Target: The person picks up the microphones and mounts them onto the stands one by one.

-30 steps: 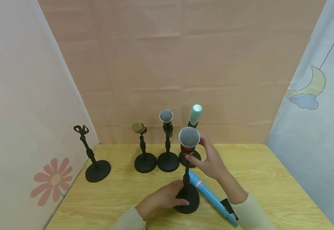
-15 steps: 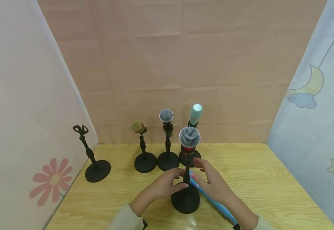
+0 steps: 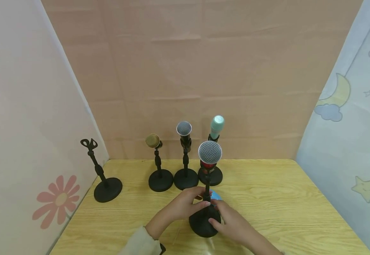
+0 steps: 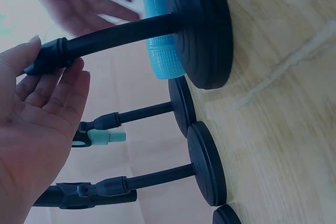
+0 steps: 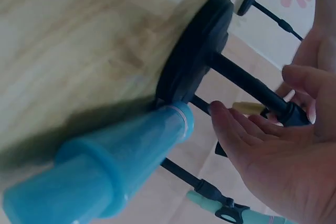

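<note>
Black microphone stand with round base [image 3: 200,227] stands upright on the yellow wooden table [image 3: 277,198], carrying a silver-mesh, red-collared microphone [image 3: 210,152]. The left hand [image 3: 185,204] grips its pole; the right hand [image 3: 235,225], fingers relaxed, is beside it, near a blue cylindrical microphone [image 5: 142,145].

On table [image 3: 277,202]: front stand [image 3: 201,225]; three stands [image 3: 186,180] behind; another stand [image 3: 108,190] far left.

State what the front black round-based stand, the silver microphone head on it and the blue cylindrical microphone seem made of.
Black round-based stand: matte plastic or painted metal; its dull surface leaves that open.
Silver microphone head: probably metal, slightly shiny; a wire-like mesh shows.
Blue cylindrical microphone: likely plastic, satin; opaque colour with soft highlights.
</note>
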Demonstrator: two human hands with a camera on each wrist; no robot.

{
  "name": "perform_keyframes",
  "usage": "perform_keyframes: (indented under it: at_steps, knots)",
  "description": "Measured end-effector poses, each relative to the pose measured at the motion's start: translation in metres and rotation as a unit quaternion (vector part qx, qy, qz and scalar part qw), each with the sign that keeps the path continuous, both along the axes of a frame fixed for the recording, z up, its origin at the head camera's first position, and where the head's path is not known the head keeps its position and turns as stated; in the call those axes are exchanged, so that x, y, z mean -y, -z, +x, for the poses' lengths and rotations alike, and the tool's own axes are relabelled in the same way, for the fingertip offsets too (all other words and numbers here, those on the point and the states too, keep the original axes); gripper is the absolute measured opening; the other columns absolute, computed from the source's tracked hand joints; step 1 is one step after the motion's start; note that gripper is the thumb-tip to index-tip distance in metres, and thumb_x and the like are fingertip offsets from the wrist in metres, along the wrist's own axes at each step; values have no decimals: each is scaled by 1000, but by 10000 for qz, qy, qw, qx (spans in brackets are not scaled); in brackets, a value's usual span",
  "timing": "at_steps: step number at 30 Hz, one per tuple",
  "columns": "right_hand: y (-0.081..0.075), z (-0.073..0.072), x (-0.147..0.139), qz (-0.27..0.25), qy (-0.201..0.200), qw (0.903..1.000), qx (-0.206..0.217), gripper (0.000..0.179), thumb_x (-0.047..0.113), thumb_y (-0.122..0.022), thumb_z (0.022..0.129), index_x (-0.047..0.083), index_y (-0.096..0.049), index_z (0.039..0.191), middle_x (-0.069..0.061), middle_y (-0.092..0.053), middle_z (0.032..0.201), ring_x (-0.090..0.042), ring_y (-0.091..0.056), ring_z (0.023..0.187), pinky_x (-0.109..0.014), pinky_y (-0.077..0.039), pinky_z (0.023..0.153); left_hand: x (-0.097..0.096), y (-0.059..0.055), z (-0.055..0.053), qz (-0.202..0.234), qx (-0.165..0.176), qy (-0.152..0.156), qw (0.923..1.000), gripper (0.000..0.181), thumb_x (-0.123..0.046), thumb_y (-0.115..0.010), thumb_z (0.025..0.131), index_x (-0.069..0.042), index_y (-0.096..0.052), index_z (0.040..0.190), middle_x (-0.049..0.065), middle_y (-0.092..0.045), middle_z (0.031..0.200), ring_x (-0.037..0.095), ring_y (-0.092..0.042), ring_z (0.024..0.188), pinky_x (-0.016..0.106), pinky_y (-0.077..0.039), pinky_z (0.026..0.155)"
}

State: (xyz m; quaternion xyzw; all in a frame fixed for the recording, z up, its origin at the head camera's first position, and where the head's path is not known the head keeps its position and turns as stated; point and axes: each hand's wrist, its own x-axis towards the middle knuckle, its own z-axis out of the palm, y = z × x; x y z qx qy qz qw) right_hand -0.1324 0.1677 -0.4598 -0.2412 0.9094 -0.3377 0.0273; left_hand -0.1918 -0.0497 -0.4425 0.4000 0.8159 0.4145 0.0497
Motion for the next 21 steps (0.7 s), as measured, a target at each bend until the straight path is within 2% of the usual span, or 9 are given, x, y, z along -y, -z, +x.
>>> perform_keyframes:
  at_steps: [4,10,14,18,21]
  knots:
    - [7,2,1,778,-269,9962,-291,56,24,-75,93,-4,-52,136,-22,-57,137,-38,-59,124,-51,-53,96,-2,0,0,121,-59,15,9999,32,-21,-63,102,-8,-64,131,8,-69,126,8,-63,115,21,-52,96]
    - [19,4,1,1781,-577,9782,-899,53,19,-81,86,-9,-63,127,-22,-60,134,-36,-59,122,-45,-55,95,-4,3,0,258,-3,-94,9996,31,-19,-66,99,-6,-66,128,1,-70,122,7,-64,113,20,-52,94]
    - [23,2,0,2114,-657,9686,-1135,54,18,-82,84,-7,-65,128,-19,-61,136,-35,-59,122,-44,-56,94,-4,4,1,326,125,-235,9991,31,-21,-67,98,-6,-68,125,-1,-71,120,6,-66,110,20,-53,93]
    - [24,2,3,2256,-529,9634,-1351,54,23,-84,82,-4,-68,126,-16,-64,132,-33,-63,119,-42,-57,91,-5,4,3,381,111,-439,9982,31,-22,-68,97,-6,-69,123,-1,-72,119,7,-68,107,20,-54,90]
    - [23,1,5,2311,-474,9600,-1505,52,25,-85,80,-3,-71,122,-14,-67,128,-30,-65,115,-40,-58,89,-9,6,5,471,36,-747,9961,28,-25,-71,94,-7,-71,116,-2,-72,112,6,-68,101,19,-55,86]
